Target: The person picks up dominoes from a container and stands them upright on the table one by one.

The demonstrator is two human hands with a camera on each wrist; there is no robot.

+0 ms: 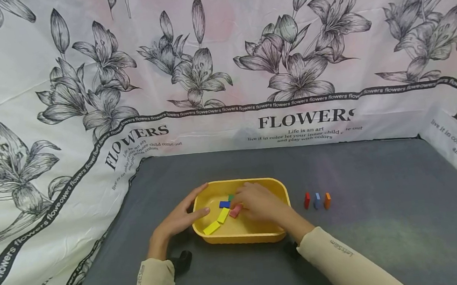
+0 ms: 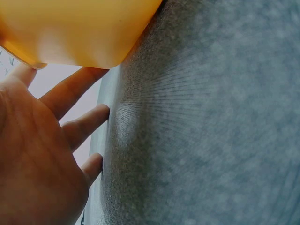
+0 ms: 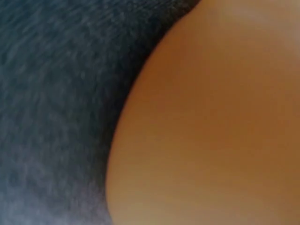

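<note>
A yellow plastic tub (image 1: 244, 240) stands on the grey tabletop with several small blocks inside. My left hand (image 1: 181, 218) spans its left side, thumb over the rim and straight, spread fingers outside. In the left wrist view, fingertips of the left hand (image 2: 51, 126) meet the tub's outer wall (image 2: 70, 33). Inside the tub, my right hand (image 1: 256, 201) reaches down with bent fingers, right beside a red block (image 1: 235, 211). I cannot tell whether it pinches one. Near it lie a blue block (image 1: 225, 204), a green block (image 1: 230, 197) and two yellow blocks (image 1: 223, 216).
Right of the tub, a red block (image 1: 307, 200), a blue block (image 1: 317, 201) and an orange block (image 1: 327, 201) stand upright in a row, spaced apart. A flower-printed cloth (image 1: 205, 84) rises behind and left of the tabletop (image 1: 375, 238).
</note>
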